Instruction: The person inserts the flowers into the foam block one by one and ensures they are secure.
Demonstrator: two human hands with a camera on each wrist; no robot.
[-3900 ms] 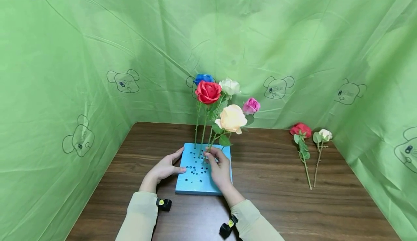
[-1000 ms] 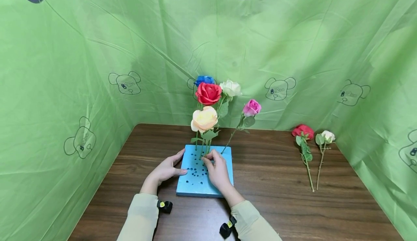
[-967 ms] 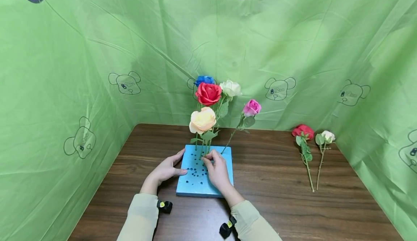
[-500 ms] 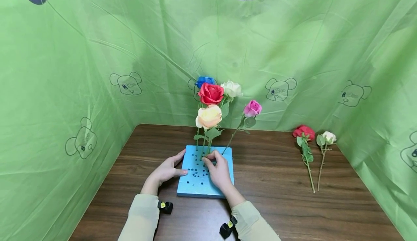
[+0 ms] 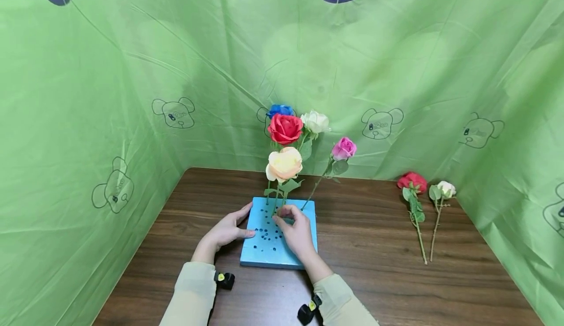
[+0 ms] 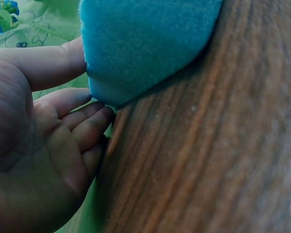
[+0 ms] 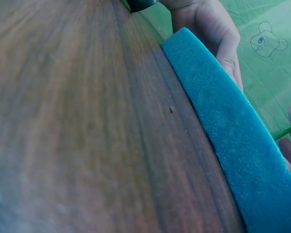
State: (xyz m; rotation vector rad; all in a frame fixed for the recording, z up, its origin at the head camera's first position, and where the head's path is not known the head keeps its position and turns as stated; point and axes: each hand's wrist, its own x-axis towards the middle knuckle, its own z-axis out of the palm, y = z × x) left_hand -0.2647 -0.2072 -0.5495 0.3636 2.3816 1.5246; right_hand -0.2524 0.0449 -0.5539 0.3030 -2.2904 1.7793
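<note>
In the head view a blue foam board (image 5: 260,256), dotted with holes, lies on the table. My left hand (image 5: 225,229) grips its left edge, thumb on top and fingers at the side; the left wrist view shows the fingers (image 6: 89,124) against its lower edge. My right hand (image 5: 297,230) pinches a peach rose (image 5: 284,164) low on its stem; the stem's end is hidden by the fingers. Behind it a red rose (image 5: 285,129), a blue rose (image 5: 280,110) and a white rose (image 5: 315,122) stand in the board. A pink rose (image 5: 344,149) leans right.
Another red rose (image 5: 412,182) and a small white rose (image 5: 446,189) lie at the right on the brown wooden table (image 5: 374,267). Green cloth (image 5: 246,37) with bear drawings hangs behind and at both sides.
Since the earliest frame, the peach rose has swung left from its rightward lean and stands more upright, in front of the red rose. My left hand has stayed on the board's edge.
</note>
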